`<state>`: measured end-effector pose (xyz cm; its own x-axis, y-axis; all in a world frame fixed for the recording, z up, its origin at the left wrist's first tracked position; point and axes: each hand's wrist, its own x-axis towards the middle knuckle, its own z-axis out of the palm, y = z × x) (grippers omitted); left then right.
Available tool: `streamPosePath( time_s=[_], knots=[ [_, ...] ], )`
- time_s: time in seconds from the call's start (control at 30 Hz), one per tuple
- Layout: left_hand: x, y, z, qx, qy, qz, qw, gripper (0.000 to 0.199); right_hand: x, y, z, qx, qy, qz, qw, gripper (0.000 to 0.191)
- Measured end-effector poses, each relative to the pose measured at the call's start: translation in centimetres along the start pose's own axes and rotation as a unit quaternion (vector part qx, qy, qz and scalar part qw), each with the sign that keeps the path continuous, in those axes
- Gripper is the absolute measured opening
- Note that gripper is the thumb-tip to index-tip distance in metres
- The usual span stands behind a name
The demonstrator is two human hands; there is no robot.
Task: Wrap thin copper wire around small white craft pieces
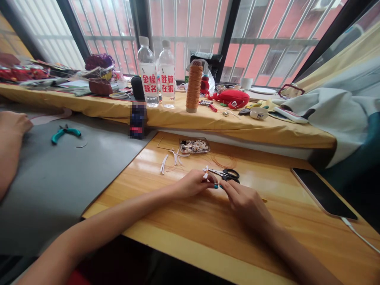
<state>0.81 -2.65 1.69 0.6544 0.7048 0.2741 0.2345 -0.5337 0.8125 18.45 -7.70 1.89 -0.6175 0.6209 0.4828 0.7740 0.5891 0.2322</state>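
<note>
My left hand (194, 183) is closed around a small white piece (206, 172) with an orange thread binding, which sticks up above its fingers. Close beside it, my right hand (241, 198) pinches at the same spot; what lies between its fingertips is too small to make out. Black-handled scissors (230, 173) rest on the wooden table (184, 221) just behind both hands. White strips (164, 164) and loose orange thread (222, 161) lie farther back, near a clear tray (179, 149) of small white and dark pieces.
A phone (323, 192) with a white cable lies at the right. On the grey mat (89, 170) at left are teal pliers (65, 133) and another person's arm (10, 146). Bottles (147, 79), an orange thread spool (194, 87) and a red pouch (233, 98) occupy the window ledge.
</note>
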Motion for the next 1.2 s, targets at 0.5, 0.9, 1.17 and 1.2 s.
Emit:
streamPosePath(
  time_s=[0.5,0.9,1.17,1.2],
  knots=[
    [-0.1,0.0,0.2,0.031,0.009,-0.018,0.999,0.008,0.4,-0.6,-0.1,0.007,-0.154,0.066,0.986,0.026],
    [0.0,-0.7,0.3,-0.123,0.034,-0.113,0.985,0.015,0.7,-0.3,-0.1,0.039,-0.045,0.096,0.994,0.024],
    [0.3,-1.8,0.2,-0.191,0.032,-0.132,0.972,0.020,0.4,0.3,-0.1,-0.064,0.029,-0.013,0.997,0.022],
    [0.4,-1.8,0.2,-0.202,0.031,-0.127,0.970,0.021,0.4,0.3,-0.1,-0.060,0.028,-0.012,0.998,0.024]
  ],
)
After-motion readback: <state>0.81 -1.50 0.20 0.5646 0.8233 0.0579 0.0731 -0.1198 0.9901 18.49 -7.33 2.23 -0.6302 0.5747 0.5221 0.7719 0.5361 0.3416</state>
